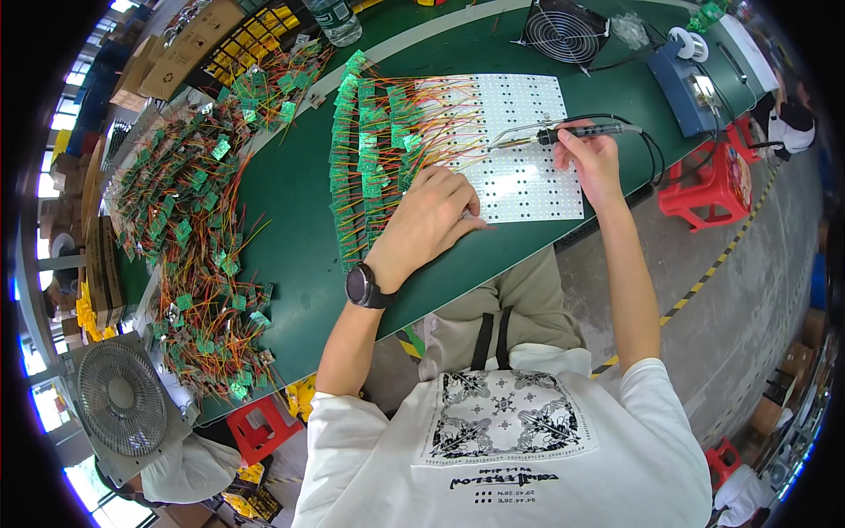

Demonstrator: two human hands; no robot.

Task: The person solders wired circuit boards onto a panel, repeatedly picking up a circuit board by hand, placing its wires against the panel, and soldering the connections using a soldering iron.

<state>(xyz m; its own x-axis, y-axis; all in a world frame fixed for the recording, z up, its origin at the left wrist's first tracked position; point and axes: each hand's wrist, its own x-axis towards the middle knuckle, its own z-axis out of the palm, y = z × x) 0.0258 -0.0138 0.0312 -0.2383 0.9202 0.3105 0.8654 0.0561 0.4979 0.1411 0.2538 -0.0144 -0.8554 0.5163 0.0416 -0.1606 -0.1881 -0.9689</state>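
Observation:
My right hand [588,164] grips a soldering iron [598,130] by its black handle, with the tip pointing left over a white perforated panel [528,189]. Thin red and yellow wires [449,106] run from the panel's left part to rows of small green circuit boards [343,158]. My left hand [431,211] rests at the panel's near left edge among these wires. Its fingers are curled inward; what they pinch is hidden beneath them. A dark watch is on the left wrist.
A large heap of wired green boards [189,220] covers the table's left side. A blue soldering station [682,84] with a solder spool [689,44] stands at right, cable leading to the iron. Farther back are a black fan [565,33] and a water bottle [334,19].

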